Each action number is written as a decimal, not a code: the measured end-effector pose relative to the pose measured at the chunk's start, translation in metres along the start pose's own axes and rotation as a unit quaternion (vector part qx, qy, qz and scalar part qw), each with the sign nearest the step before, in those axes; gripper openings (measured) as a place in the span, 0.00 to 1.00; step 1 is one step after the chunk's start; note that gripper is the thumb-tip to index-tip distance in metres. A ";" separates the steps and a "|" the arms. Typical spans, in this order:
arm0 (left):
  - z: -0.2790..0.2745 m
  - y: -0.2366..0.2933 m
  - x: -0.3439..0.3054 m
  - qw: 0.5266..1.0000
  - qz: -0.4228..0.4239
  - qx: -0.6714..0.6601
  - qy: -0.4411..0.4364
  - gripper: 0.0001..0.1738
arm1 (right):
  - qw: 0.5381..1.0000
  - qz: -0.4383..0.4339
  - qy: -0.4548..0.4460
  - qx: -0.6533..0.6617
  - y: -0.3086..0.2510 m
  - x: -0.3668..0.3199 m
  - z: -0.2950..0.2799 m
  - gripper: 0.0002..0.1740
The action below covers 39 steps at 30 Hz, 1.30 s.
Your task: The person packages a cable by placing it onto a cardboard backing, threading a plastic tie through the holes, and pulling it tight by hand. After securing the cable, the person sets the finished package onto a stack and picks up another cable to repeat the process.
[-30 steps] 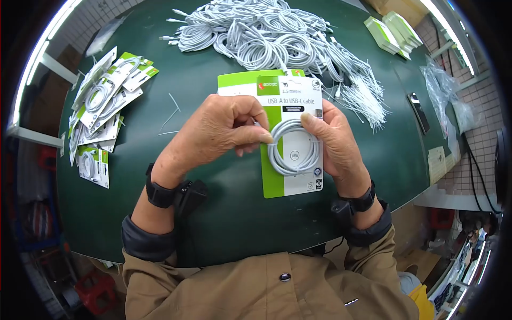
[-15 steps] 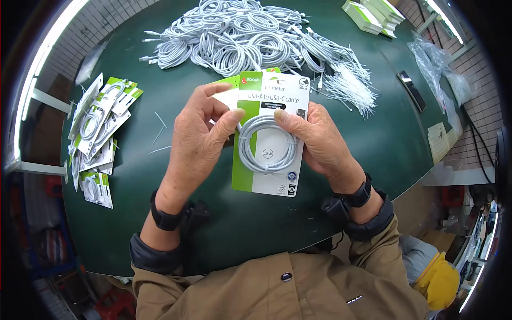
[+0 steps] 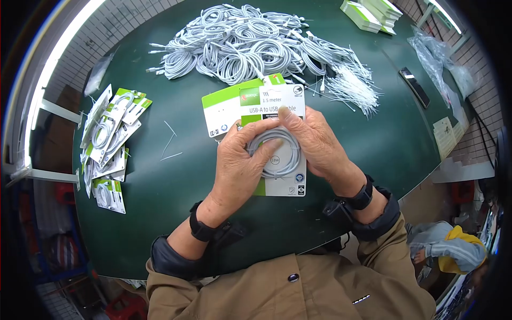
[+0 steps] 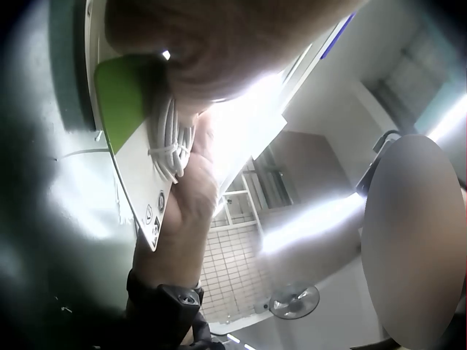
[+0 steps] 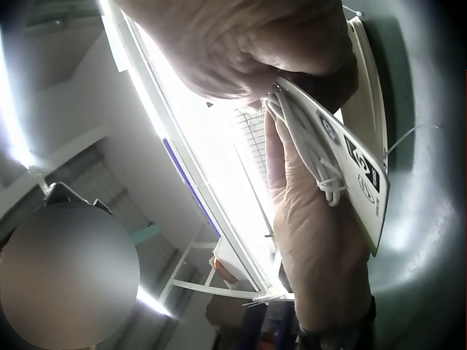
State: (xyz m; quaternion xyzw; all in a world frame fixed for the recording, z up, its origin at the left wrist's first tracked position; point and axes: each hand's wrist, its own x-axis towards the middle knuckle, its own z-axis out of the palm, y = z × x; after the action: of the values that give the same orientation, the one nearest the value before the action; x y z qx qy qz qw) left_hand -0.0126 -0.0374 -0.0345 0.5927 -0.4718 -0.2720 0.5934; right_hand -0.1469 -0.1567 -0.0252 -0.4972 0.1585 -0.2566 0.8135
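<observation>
A white and green packaging card (image 3: 285,186) for a USB-A to USB-C cable stands upright between the two hands in the head view. On its front sits a coiled white cable (image 3: 290,162), also seen edge-on in both wrist views. My right hand (image 3: 320,141) grips the card's right side, thumb across the printed front and fingers behind. My left hand (image 3: 237,162) pinches the coil's left side, its thumb lying over the loops. The left fingertips are partly hidden by the coil and card. Behind the held card lie more such cards (image 3: 216,109).
A large heap of coiled white cables (image 3: 229,50) covers the table's far side, beside a bundle of white ties (image 3: 352,85). Cards with cables (image 3: 109,136) pile up at the left. A phone (image 3: 414,87), plastic bags (image 3: 440,58) and stacked cards (image 3: 368,16) are at the right.
My left hand has moved from the card's left edge onto the coil, its thumb now over the loops. My right hand keeps hold of the card, which shifted left, then slightly right in view.
</observation>
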 end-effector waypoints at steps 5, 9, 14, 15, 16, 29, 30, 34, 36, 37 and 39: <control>0.001 0.000 0.000 1.000 0.005 0.007 0.009 0.17 | 1.000 -0.017 0.023 0.010 0.004 -0.001 0.004 0.27; 0.002 -0.005 0.001 0.997 0.063 0.043 0.021 0.14 | 0.998 -0.021 0.052 -0.011 0.008 -0.002 0.003 0.25; 0.004 -0.015 0.004 0.993 0.092 0.064 0.035 0.13 | 0.997 -0.038 0.061 -0.029 0.015 0.001 0.001 0.24; 0.004 -0.015 0.004 0.993 0.088 0.065 0.034 0.13 | 0.997 -0.039 0.063 -0.019 0.017 0.001 0.002 0.25; 0.003 -0.015 0.004 0.994 0.084 0.066 0.033 0.13 | 0.996 -0.041 0.071 -0.022 0.017 0.001 0.003 0.24; -0.004 0.011 0.006 0.867 0.302 0.395 0.027 0.22 | 0.993 -0.025 0.076 -0.085 0.007 0.001 -0.003 0.23; -0.005 0.012 0.005 0.869 0.301 0.393 0.012 0.22 | 0.994 -0.025 0.074 -0.075 0.006 0.001 -0.001 0.23; -0.007 0.020 0.002 0.844 0.339 0.415 -0.025 0.21 | 0.996 -0.022 0.068 -0.055 0.001 -0.005 0.008 0.22; -0.004 0.022 0.000 0.822 0.359 0.441 -0.022 0.21 | 0.996 -0.016 0.072 -0.048 -0.002 -0.007 0.010 0.23; 0.000 0.024 -0.001 0.814 0.361 0.455 -0.018 0.22 | 0.995 -0.019 0.072 -0.061 0.001 -0.007 0.009 0.23; 0.007 0.022 -0.006 0.785 0.372 0.496 -0.005 0.23 | 0.993 -0.024 0.072 -0.088 0.004 -0.006 0.005 0.23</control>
State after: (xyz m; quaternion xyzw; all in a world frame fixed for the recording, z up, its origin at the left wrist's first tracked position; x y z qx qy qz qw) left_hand -0.0266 -0.0318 -0.0162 0.5827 -0.7283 0.2380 0.2709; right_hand -0.1479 -0.1477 -0.0265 -0.5507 0.2266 -0.2964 0.7467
